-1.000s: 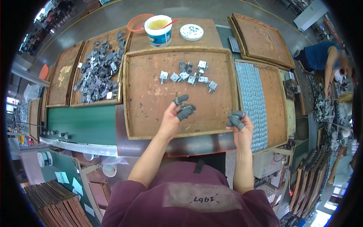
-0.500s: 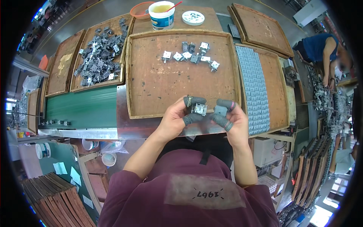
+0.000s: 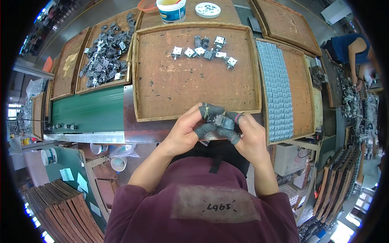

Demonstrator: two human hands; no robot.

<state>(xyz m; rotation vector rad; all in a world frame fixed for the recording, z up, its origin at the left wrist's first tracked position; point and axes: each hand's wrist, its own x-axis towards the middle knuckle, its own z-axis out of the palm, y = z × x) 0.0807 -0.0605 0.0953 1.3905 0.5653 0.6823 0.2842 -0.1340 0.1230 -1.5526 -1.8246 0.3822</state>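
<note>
Dark finger covers wrap the thumb and forefinger of both hands. My left hand (image 3: 187,127) is closed on a small dark and metal switch-like part (image 3: 212,119). My right hand (image 3: 250,133) pinches a small grey block-shaped cover (image 3: 225,122) against that part. The two pieces touch in front of my body, just off the near edge of a wooden tray (image 3: 198,115); the fingers partly hide where they join. In the tray's far half lie several similar metal and black parts (image 3: 208,54).
A tray heaped with dark parts (image 3: 106,58) stands at left, beside a green belt (image 3: 89,113). At right, a tray holds rows of grey blocks (image 3: 276,89). Behind are a white-and-blue bucket (image 3: 172,12) and a white dish (image 3: 207,10). Another person (image 3: 351,52) works at far right.
My right hand has moved left and brought the grey cover against the part in my left hand. The pieces were apart before. The view has shifted slightly.
</note>
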